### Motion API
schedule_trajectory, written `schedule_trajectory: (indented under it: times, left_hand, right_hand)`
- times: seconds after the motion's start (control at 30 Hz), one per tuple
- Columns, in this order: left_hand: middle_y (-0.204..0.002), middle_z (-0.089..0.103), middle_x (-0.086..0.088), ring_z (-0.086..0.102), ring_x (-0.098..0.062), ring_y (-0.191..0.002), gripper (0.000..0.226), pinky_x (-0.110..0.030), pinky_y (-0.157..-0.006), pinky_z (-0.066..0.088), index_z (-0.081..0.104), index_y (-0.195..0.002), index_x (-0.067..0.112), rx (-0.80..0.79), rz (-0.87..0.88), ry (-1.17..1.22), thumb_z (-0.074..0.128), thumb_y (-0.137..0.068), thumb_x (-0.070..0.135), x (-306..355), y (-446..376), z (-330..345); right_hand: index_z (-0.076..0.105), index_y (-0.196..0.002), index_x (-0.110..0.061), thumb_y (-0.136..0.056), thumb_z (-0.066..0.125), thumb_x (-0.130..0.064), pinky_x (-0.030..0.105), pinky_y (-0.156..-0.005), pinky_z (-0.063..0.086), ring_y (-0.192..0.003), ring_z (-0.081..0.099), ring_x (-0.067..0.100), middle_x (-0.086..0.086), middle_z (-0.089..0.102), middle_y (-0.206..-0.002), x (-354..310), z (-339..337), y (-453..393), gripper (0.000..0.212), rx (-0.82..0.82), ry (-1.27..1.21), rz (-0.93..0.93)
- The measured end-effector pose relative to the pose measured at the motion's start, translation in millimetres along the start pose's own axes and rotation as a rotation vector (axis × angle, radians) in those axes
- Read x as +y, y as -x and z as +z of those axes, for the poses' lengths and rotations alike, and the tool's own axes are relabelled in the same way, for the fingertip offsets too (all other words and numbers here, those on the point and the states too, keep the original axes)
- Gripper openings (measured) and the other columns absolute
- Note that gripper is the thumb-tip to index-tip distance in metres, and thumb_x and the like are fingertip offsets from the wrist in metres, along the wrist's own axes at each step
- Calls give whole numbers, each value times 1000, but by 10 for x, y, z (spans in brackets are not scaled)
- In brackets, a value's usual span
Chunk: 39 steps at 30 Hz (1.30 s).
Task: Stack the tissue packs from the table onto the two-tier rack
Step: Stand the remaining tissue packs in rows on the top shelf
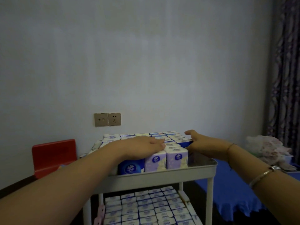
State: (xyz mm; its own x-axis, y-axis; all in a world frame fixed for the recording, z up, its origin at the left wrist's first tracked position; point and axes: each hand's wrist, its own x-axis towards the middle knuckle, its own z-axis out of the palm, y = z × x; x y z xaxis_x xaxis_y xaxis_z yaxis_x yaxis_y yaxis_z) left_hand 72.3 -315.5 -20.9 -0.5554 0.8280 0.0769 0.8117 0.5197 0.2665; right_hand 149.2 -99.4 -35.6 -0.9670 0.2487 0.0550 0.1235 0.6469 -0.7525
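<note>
A white two-tier rack [162,175] stands in front of me. Its top tier is packed with upright tissue packs [177,158], blue and lilac with white tops. My left hand [142,147] lies flat, palm down, on the front rows of packs. At the right end of the rows, my right hand [198,142] is closed around a blue tissue pack [186,142]. The lower tier [152,207] is filled with several rows of packs lying close together.
A red chair [54,155] stands left of the rack against the wall. A table with a blue cloth [233,187] is at the right, with a crumpled plastic bag [266,149] on it. Wall sockets [107,119] sit behind the rack, a patterned curtain [285,70] far right.
</note>
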Motion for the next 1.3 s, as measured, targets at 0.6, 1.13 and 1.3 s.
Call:
schedule_trajectory:
  times: [0.6, 1.13, 1.3]
  left_hand:
    - [-126, 61, 10, 56, -12, -111, 38, -41, -95, 47, 62, -120, 32, 428, 8, 46, 38, -97, 49, 104, 575, -164]
    - [-93, 67, 11, 61, -2, -85, 23, -15, -70, 43, 66, -86, 30, 702, -280, 332, 49, -97, 19, -1794, 2733, -84]
    - [-92, 67, 12, 61, -3, -83, 25, -28, -77, 50, 64, -80, 37, 686, -393, 308, 50, -95, 23, -2527, 2835, 147]
  right_hand:
    - [51, -121, -23, -89, 53, -8, 24, -96, 36, -125, 41, 12, -1, 47, -139, -521, 254, 519, 36, 373, 124, -308]
    - [62, -109, -23, -88, 51, -16, 14, -82, 36, -111, 51, 11, -4, 53, -128, -2239, 2619, 729, 24, 111, 190, -592]
    - [61, -103, -17, -89, 53, -15, 21, -78, 40, -96, 50, 10, 2, 56, -121, -2229, 3312, 176, 16, 41, 169, -466]
